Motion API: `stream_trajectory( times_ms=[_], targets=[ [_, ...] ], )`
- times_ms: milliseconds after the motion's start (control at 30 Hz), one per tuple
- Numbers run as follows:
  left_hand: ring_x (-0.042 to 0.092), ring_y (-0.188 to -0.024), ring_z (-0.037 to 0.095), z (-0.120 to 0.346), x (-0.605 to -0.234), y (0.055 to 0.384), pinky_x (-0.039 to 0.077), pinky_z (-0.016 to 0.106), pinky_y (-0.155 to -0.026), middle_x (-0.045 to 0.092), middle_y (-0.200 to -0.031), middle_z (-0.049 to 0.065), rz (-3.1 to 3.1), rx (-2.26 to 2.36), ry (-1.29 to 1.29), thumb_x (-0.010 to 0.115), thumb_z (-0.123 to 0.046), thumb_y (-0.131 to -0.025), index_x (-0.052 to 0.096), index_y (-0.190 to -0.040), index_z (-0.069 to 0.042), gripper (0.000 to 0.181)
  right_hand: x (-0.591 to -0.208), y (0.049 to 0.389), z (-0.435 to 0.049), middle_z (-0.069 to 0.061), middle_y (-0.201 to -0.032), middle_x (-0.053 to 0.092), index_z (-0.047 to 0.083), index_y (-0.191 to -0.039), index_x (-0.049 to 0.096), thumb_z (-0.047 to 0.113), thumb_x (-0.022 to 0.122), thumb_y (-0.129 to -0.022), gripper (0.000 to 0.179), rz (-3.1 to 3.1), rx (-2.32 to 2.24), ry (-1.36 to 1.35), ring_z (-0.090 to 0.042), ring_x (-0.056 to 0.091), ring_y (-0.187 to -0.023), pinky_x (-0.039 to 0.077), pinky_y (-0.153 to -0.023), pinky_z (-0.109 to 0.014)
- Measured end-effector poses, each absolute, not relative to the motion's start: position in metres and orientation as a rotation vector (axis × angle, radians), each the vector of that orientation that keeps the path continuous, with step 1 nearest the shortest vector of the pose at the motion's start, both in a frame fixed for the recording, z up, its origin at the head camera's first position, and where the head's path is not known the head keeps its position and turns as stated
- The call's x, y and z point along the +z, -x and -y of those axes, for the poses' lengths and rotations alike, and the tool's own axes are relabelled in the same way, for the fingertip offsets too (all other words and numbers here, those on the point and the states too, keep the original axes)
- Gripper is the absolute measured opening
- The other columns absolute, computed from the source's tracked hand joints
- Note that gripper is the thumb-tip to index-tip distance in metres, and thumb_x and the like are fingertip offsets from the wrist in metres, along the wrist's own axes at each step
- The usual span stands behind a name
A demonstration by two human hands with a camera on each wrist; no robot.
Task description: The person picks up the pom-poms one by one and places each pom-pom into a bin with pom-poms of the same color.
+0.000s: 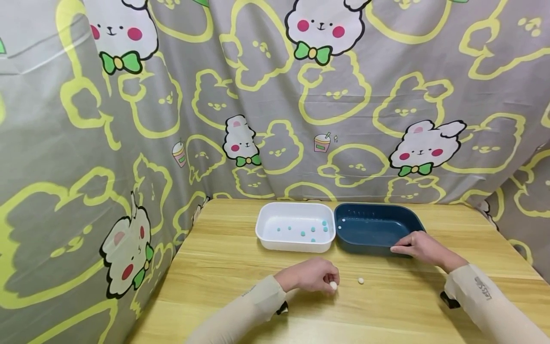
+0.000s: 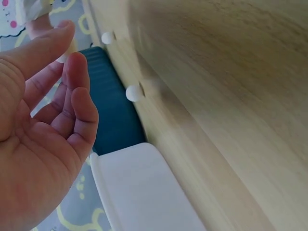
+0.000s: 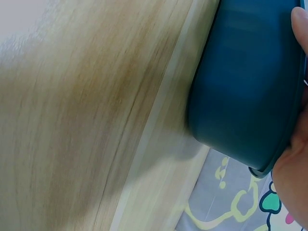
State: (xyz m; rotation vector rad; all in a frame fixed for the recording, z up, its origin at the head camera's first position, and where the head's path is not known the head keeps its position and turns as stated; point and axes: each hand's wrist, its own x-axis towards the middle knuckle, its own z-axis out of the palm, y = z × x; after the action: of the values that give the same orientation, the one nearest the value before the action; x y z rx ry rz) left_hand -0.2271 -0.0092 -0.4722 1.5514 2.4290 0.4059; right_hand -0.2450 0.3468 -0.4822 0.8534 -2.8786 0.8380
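In the head view my left hand [image 1: 310, 275] is low over the table, fingers bent. It pinches a small white ball [image 1: 333, 285] between thumb and fingertips; in the left wrist view the fingers mostly cover it. Another white ball [image 1: 361, 281] lies on the wood just right of that hand. Two loose white balls show in the left wrist view, the nearer ball [image 2: 134, 93] beside the fingers. My right hand [image 1: 425, 249] grips the rim of a dark blue tray [image 1: 365, 248] at its near right corner. Two tiny white balls [image 1: 340, 227] lie in this tray's left end.
Left of the blue tray and right up against it stands a white tray [image 1: 292, 246] with several small turquoise balls [image 1: 302, 233] in it. Both trays sit on a wooden table [image 1: 215, 267]. A patterned grey curtain [image 1: 266, 105] hangs behind the table and along its left side.
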Motion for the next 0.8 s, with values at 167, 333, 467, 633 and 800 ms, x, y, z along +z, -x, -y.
stream_trajectory(
  times_ms=[167,333,467,633,800],
  targets=[
    [0.048,-0.071,-0.006,0.006,-0.471,0.227,0.038,0.007,-0.066,0.055,-0.079,-0.014,-2.432,0.44,-1.52,0.074,-0.019,-0.083,0.065,-0.087,-0.015,0.011,-0.483,0.245,-0.347,0.007,-0.082,0.071,0.014,-0.088,0.077,0.03,0.063,-0.091,0.021,2.885,0.844,-0.854,-0.007,0.065,-0.075,0.051,-0.062,-0.026],
    [0.049,-0.071,-0.006,0.003,-0.465,0.227,0.038,0.007,-0.067,0.056,-0.08,-0.013,-2.446,0.493,-1.497,0.074,-0.017,-0.083,0.065,-0.088,-0.014,0.011,-0.484,0.245,-0.347,0.007,-0.082,0.071,0.014,-0.088,0.077,0.029,0.063,-0.091,0.02,2.872,0.844,-0.86,-0.006,0.065,-0.074,0.051,-0.062,-0.025],
    [0.048,-0.071,-0.006,0.001,-0.461,0.227,0.038,0.006,-0.067,0.056,-0.08,-0.013,-2.465,0.488,-1.508,0.074,-0.019,-0.083,0.065,-0.087,-0.014,0.011,-0.483,0.245,-0.347,0.007,-0.082,0.071,0.014,-0.088,0.077,0.028,0.063,-0.091,0.02,2.873,0.848,-0.863,-0.006,0.065,-0.074,0.051,-0.062,-0.025],
    [0.048,-0.071,-0.007,-0.002,-0.459,0.227,0.038,0.006,-0.067,0.055,-0.079,-0.014,-2.458,0.495,-1.517,0.073,-0.02,-0.084,0.065,-0.087,-0.015,0.01,-0.483,0.246,-0.347,0.008,-0.081,0.071,0.015,-0.087,0.077,0.028,0.063,-0.091,0.019,2.869,0.844,-0.865,-0.005,0.065,-0.074,0.051,-0.062,-0.025],
    [0.049,-0.073,-0.006,-0.005,-0.456,0.228,0.038,0.007,-0.067,0.055,-0.08,-0.014,-2.453,0.531,-1.503,0.072,-0.019,-0.086,0.065,-0.087,-0.016,0.008,-0.482,0.245,-0.347,0.008,-0.081,0.071,0.015,-0.087,0.077,0.028,0.063,-0.091,0.019,2.871,0.844,-0.865,-0.006,0.065,-0.073,0.051,-0.062,-0.025]
  ],
)
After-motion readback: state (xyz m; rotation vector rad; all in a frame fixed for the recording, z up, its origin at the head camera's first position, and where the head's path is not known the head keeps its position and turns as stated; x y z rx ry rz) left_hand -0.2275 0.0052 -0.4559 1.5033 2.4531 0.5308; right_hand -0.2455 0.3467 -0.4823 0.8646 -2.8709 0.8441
